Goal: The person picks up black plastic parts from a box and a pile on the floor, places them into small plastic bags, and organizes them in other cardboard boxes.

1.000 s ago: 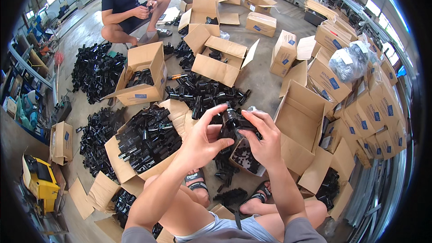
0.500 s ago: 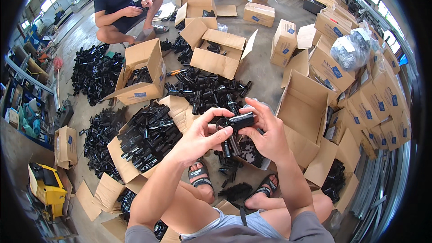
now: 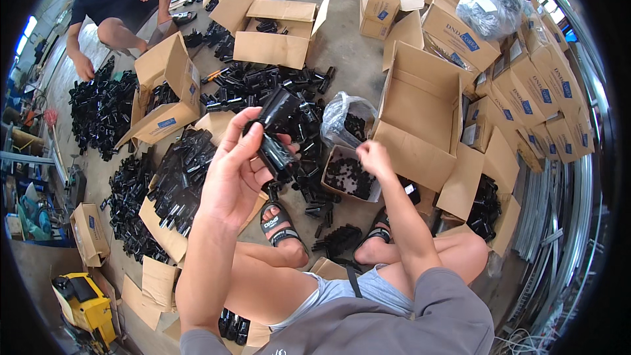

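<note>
My left hand [image 3: 238, 174] is raised and grips a glossy black tubular fitting [image 3: 279, 158], its thumb and fingers wrapped round the middle. Off to the right, my right hand [image 3: 374, 159] has its fingers curled together over the edge of a small carton [image 3: 346, 196]. Whether a small piece is between those fingertips is hidden. Many tiny black parts [image 3: 348, 174] fill that carton, and a clear plastic bag [image 3: 342, 118] bulges from its far side. Behind the held fitting lies a loose heap of similar black fittings [image 3: 246, 85].
An open, tall cardboard box [image 3: 420, 102] stands right of the small carton. Stacked cartons [image 3: 526, 102] and metal rails [image 3: 536, 223] line the right side. At upper left a co-worker's hand [image 3: 81, 66] reaches to another heap [image 3: 102, 115]. A yellow machine [image 3: 89, 302] sits lower left.
My right hand has left the fitting and moved down to the small carton. My left hand keeps the fitting, now tilted upright. The co-worker's hand has dropped to the heap.
</note>
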### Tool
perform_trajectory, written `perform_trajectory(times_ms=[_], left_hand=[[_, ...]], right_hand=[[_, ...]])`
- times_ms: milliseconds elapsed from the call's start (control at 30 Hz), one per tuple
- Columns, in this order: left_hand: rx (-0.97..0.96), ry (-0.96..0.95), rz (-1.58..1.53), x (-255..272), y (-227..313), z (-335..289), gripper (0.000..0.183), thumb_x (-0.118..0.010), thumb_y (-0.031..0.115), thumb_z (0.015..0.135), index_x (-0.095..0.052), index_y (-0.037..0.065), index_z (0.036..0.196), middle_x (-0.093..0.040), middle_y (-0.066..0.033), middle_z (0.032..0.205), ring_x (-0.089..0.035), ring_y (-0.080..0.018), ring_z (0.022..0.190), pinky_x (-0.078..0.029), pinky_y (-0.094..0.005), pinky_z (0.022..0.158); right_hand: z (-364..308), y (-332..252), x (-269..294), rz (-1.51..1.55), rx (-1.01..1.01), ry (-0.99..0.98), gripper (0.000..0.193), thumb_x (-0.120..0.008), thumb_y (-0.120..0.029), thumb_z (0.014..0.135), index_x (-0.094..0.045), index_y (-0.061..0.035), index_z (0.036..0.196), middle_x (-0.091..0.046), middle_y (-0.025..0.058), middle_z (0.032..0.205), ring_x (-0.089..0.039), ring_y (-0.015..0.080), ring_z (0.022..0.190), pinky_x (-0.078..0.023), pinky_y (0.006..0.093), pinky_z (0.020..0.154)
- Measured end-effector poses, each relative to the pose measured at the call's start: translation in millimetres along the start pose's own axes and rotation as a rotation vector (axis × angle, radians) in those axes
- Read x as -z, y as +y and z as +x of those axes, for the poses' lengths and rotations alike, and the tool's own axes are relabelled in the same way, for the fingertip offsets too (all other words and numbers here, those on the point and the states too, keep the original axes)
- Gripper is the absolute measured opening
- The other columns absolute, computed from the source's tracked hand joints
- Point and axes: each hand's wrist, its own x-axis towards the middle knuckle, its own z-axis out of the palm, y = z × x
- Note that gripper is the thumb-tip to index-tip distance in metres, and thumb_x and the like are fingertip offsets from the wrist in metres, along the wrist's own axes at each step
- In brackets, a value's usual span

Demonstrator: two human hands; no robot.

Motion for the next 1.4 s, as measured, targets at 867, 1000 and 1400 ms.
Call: perform_trajectory(times_ms=[867, 1000, 1400], left_hand=[[0.046, 0.182, 0.074, -2.7, 16.4, -0.3, 0.032, -0.065, 0.025, 0.104, -0.054, 0.019, 0.134, -0.073, -0.0093, 0.110, -0.073, -0.0176, 0.097, -0.060, -0.0336, 0.086], [0.039, 0.183, 0.062, -10.2, 14.1, 0.7, 0.031, -0.065, 0.024, 0.104, -0.055, 0.019, 0.132, -0.073, -0.0088, 0.110, -0.073, -0.0168, 0.096, -0.060, -0.0328, 0.085], [0.008, 0.167, 0.074, -9.7, 14.2, -0.8, 0.035, -0.068, 0.023, 0.101, -0.055, 0.019, 0.133, -0.073, -0.0095, 0.112, -0.074, -0.0189, 0.098, -0.061, -0.0354, 0.088]], right_hand=[[-36.7, -7.5, -112.3, -0.537, 0.125, -0.317, 0.018, -0.064, -0.001, 0.085, -0.078, -0.0008, 0.096, -0.075, 0.0236, 0.103, -0.074, 0.0381, 0.101, -0.061, 0.0458, 0.087], [-35.3, 2.6, -108.6, -0.535, 0.081, -0.344, 0.019, -0.066, -0.002, 0.084, -0.078, -0.0008, 0.097, -0.075, 0.0231, 0.106, -0.073, 0.0381, 0.102, -0.060, 0.0462, 0.089], [-61.5, -48.3, -71.8, 0.053, 0.012, 0.131, 0.029, -0.049, -0.024, 0.098, -0.063, 0.0001, 0.092, -0.072, 0.0262, 0.090, -0.070, 0.0459, 0.088, -0.053, 0.0584, 0.080]])
